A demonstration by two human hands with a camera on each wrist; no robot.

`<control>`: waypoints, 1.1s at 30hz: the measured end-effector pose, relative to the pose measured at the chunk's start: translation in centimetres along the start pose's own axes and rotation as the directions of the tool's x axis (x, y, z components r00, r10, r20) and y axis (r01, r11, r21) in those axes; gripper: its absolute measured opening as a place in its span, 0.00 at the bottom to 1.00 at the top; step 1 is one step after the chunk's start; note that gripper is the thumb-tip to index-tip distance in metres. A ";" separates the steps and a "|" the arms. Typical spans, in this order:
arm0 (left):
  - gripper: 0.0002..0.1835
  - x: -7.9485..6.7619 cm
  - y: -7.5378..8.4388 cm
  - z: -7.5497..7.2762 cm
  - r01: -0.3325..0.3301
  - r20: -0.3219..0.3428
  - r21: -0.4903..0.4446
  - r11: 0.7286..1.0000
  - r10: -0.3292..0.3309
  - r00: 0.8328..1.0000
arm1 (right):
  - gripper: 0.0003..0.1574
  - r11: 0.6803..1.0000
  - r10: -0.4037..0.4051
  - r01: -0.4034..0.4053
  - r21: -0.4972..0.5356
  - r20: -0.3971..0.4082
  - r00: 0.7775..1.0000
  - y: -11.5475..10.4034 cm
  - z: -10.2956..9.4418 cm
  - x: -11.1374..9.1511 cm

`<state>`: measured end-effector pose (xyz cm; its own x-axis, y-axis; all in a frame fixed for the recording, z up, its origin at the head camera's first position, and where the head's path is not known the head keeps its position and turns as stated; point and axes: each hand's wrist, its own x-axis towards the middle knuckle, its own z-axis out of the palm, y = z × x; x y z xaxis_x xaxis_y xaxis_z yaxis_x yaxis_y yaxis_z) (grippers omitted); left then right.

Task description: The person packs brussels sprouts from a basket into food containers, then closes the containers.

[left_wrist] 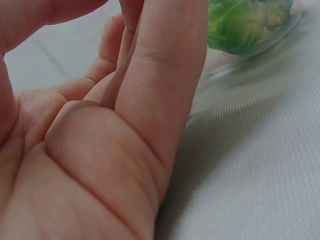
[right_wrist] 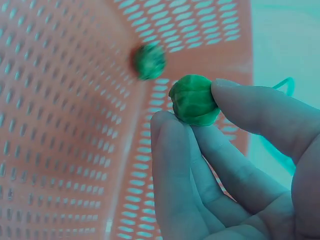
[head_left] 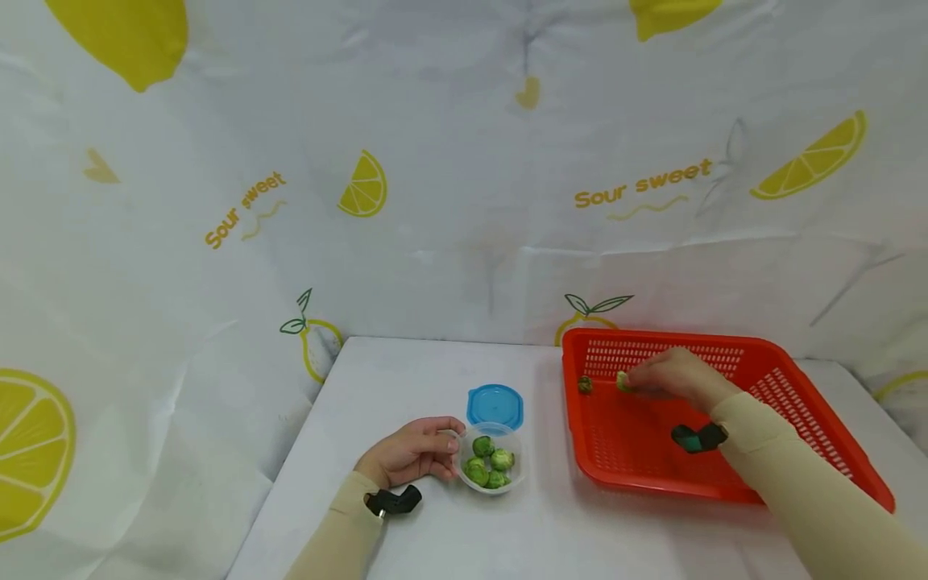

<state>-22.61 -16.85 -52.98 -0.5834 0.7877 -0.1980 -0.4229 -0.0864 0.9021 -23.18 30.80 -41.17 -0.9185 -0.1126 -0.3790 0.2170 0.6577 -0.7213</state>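
In the head view, my left hand (head_left: 415, 449) holds the left rim of a small clear plastic container (head_left: 524, 471) on the table. Several green Brussels sprouts (head_left: 476, 471) lie inside it. Part of one sprout (left_wrist: 240, 25) shows past the fingers in the left wrist view. Over the red plastic basket (head_left: 623, 475), my right hand (head_left: 677, 377) pinches a single Brussels sprout (right_wrist: 194, 100) between thumb and fingertips. Another sprout (head_left: 585, 384) rests in the basket's far left corner, left of the held one.
A blue lid (head_left: 496, 405) lies flat just behind the container. The basket has slotted walls and stands on the right of the white table (head_left: 406, 379). Behind the table hangs a white cloth (head_left: 449, 161) with lemon prints.
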 end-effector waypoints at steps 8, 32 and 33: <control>0.10 -0.1 0.1 -0.1 0.006 -0.007 0.013 1.000 -0.006 1.000 | 0.35 0.996 -0.072 0.070 -0.058 -0.021 0.997 -2.6 1.2 -3.4; 0.11 0.0 0.2 -0.1 -0.004 -0.001 0.014 1.000 0.004 1.000 | 0.13 0.975 -0.219 0.220 0.006 -0.072 0.973 -11.4 13.1 -6.1; 0.11 0.0 0.2 -0.1 -0.004 -0.001 0.013 1.000 0.004 1.000 | 0.13 0.974 -0.225 0.226 0.014 -0.070 0.972 -11.6 13.6 -6.0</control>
<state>-22.76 -16.92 -52.82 -0.5856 0.7869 -0.1946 -0.4118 -0.0820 0.9076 -15.68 13.68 -38.43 -0.9645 -0.2053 -0.1661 0.0083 0.6051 -0.7961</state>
